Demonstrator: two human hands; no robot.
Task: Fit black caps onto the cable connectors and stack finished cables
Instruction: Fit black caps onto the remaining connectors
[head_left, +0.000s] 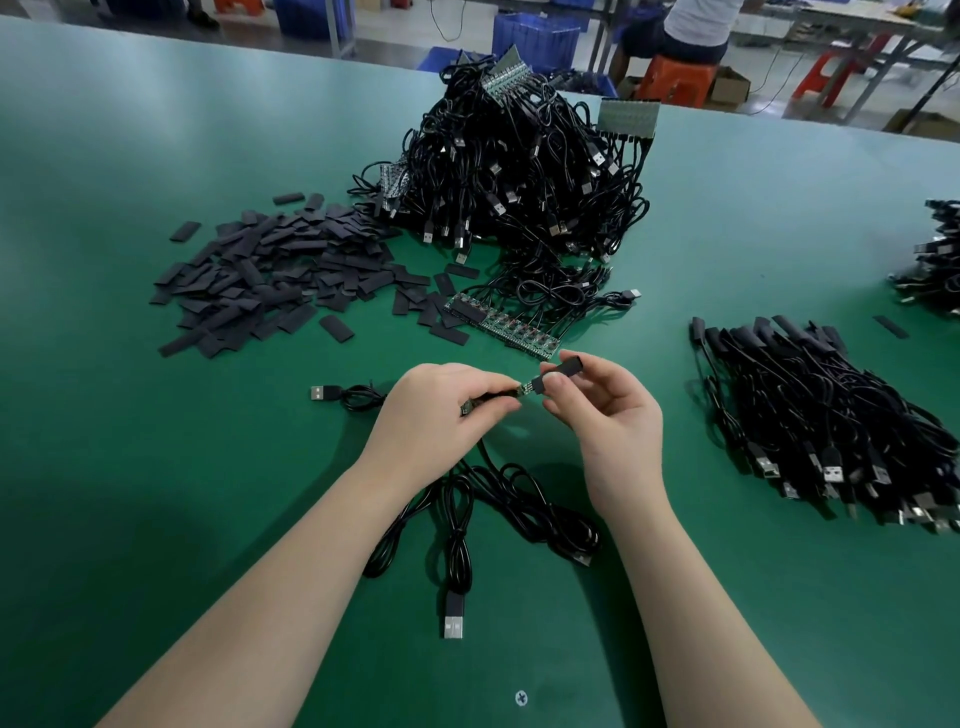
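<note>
I am looking down at a green counter. At the far left lies a loose heap of flat black caps. Nearer me, a USB plug rests on the counter just left of my left hand. That hand's fingers are curled, pinching the cable just behind its small green connector board, while the rest of the cable trails in loops on the counter between my forearms, ending in a second USB plug. Beyond my hands, a big tangled pile of uncapped cables rises at the centre back, with a strip of joined green boards in front of it. My right hand pinches one black cap between thumb and forefinger, its open end meeting the board's tip. To the right, capped cables lie in a neat stack
</note>
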